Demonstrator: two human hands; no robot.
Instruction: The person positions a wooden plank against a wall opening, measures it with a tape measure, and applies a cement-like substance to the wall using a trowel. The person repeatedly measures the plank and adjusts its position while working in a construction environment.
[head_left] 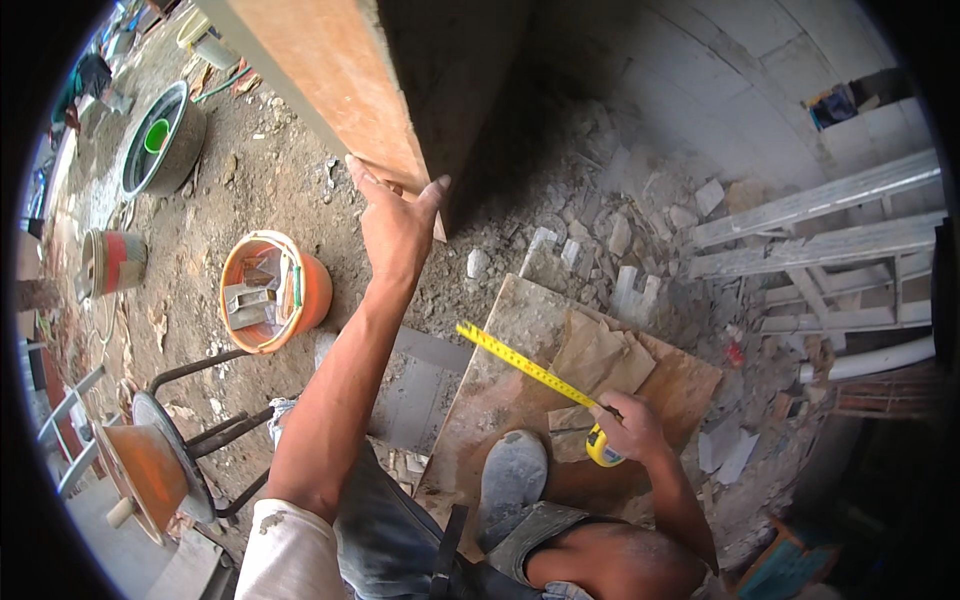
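Near the top middle, my left hand (393, 232) grips the lower end of a broad orange-brown wooden board (335, 75), thumb on its right edge and fingers on its face. My right hand (634, 428) is closed round a yellow tape measure (602, 448). Its yellow blade (530, 370) sticks out to the upper left, and the free end touches nothing that I can make out. Below the blade lies a dusty plywood sheet (480, 345) with torn brown paper (600, 352) on it. One grey boot (515, 472) rests on the sheet.
An orange bucket (318, 295) with tools in it stands left of my left arm. Farther left are a round tub (185, 150), another bucket (125, 262) and an overturned wheeled barrow (145, 465). Rubble (610, 235) and a metal frame (820, 255) lie to the right.
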